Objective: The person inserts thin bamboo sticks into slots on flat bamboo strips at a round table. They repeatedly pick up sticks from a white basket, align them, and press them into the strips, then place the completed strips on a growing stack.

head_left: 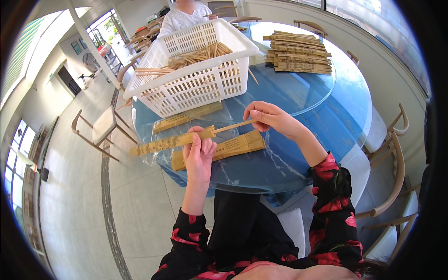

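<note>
My left hand (200,156) pinches a long tan paper chopstick sleeve (170,142), printed and held aslant above the table's near edge. Pale wooden chopsticks (235,125) stretch from the sleeve's right end to my right hand (273,119), whose thumb and fingers are closed on their other end. Whether it is one stick or a pair, I cannot tell. Their left tips meet the sleeve's mouth; how deep they sit is hidden. Beneath my hands lies a small fanned pile of flat sleeves (240,145). More sleeves (186,116) rest in front of the basket.
A white slotted plastic basket (254,50) with many loose chopsticks (205,53) stands at the far left of the round blue-covered table (284,165). Filled-looking sleeves (301,53) are stacked at the far right. A person (179,18) is behind the basket. Wooden chairs (105,126) surround the table.
</note>
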A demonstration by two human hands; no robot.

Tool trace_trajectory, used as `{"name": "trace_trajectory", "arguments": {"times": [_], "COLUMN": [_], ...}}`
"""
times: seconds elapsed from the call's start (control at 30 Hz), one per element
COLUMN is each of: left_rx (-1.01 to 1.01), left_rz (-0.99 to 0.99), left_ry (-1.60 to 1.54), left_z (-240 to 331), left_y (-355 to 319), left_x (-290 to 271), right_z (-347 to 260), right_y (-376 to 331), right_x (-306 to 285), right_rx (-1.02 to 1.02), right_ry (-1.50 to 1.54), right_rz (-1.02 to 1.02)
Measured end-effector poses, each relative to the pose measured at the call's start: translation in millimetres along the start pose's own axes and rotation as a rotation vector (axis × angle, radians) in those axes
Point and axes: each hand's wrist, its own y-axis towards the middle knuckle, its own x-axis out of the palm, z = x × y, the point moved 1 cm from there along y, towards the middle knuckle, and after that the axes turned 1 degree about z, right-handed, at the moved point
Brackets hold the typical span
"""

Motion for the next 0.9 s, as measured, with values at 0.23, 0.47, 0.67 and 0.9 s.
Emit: {"name": "trace_trajectory", "arguments": {"times": [0.23, 0.47, 0.67, 0.9], "left_rx": [-0.033, -0.093, -0.207, -0.09], "left_rz": [-0.048, -0.096, -0.166, -0.038], "left_ry": [-0.091, 0.109, 0.245, 0.236], "left_z": [2, -2, -6, -10], "left_y": [-1, -3, -3, -7], "left_x": [0, 10, 10, 15], "right_z": [1, 23, 20, 24], "right_y": [-5, 1, 0, 3], "right_x": [4, 24, 47, 46], "right_rx": [0.002, 0.031, 0.081, -0.041], "right_ry": [0.309, 0.224, 0.269, 0.242], "right_rz": [-0.18, -0.186, -0.154, -0.08]}}
